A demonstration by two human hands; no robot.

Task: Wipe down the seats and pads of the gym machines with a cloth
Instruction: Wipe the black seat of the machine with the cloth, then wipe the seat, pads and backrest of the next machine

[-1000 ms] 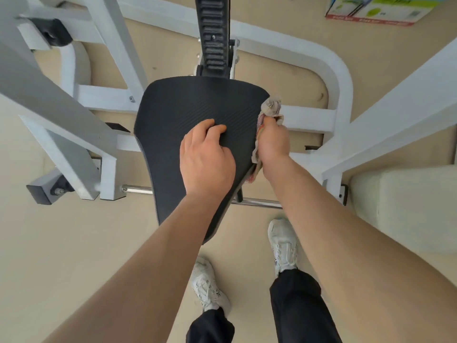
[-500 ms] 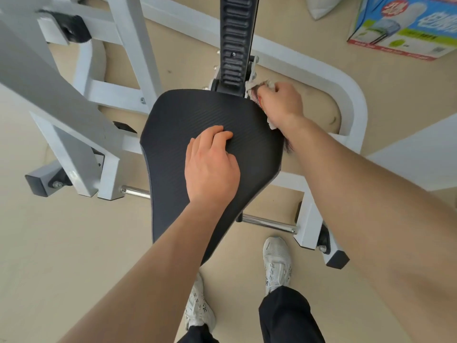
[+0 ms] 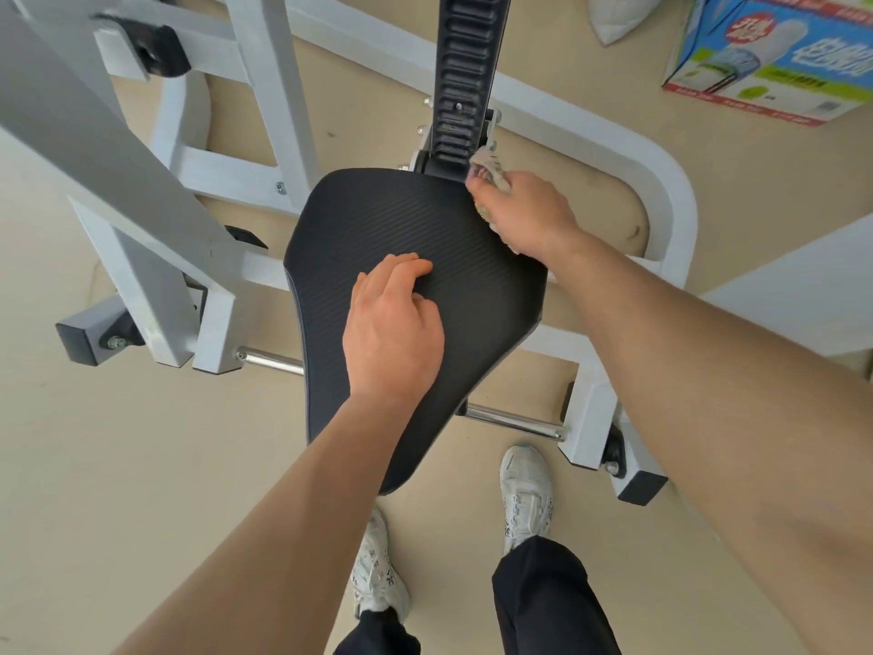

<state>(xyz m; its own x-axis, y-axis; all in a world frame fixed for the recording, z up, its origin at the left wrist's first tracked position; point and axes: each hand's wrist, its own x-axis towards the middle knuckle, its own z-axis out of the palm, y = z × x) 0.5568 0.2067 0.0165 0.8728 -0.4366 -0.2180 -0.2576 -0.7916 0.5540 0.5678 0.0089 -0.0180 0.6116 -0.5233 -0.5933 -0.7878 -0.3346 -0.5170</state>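
A black ribbed seat pad of a white gym machine fills the middle of the view. My left hand rests palm down on the middle of the seat, fingers slightly curled, holding nothing. My right hand grips a bunched pale cloth and presses it on the seat's far right corner, beside the foot of the black ribbed post. Most of the cloth is hidden under the hand.
The white steel frame curves around the seat's far and right sides, with sloped beams at left. A chrome bar runs under the seat. A colourful box lies on the beige floor at top right. My shoes stand below.
My right hand has carried the cloth from the seat's right edge up to its far right corner by the post. The left hand has stayed on the seat.
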